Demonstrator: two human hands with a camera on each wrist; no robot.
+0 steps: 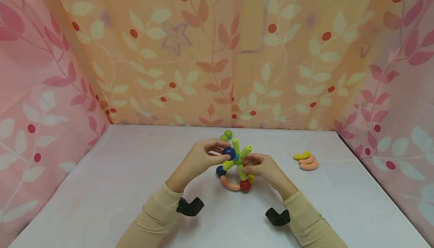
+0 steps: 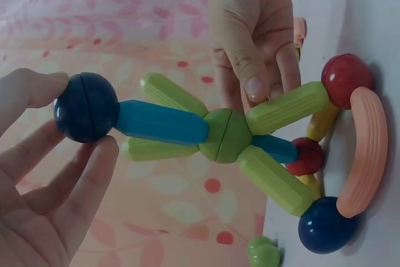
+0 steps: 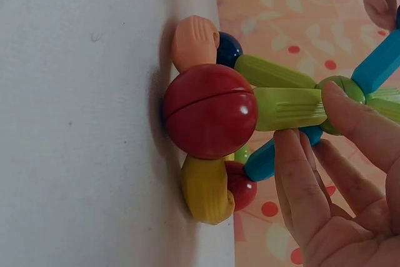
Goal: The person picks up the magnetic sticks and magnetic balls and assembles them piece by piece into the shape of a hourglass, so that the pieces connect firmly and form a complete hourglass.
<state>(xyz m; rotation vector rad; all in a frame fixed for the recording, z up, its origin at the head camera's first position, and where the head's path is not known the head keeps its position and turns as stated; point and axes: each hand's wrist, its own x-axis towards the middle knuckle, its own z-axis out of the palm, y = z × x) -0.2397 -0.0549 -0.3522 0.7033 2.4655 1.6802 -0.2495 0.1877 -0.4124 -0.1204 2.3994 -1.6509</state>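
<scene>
My left hand [image 1: 202,155] pinches the navy ball [image 2: 86,107] at the blue rod's [image 2: 162,123] end; best pressed straight along the rod. Ball-and-rod model [image 1: 239,160] stands mid-counter [image 1: 101,187]. My right hand [image 1: 266,168] pinches a lime rod [image 3: 290,107] by the hub; brace there, no twisting. Counter white, loose curved sticks [image 1: 309,166] right; leaf-print cloth [image 1: 217,52] left, far, right.

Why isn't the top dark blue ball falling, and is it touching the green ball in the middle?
Apart: the left wrist view shows a bright blue stick between the top dark blue ball and green ball.
</scene>
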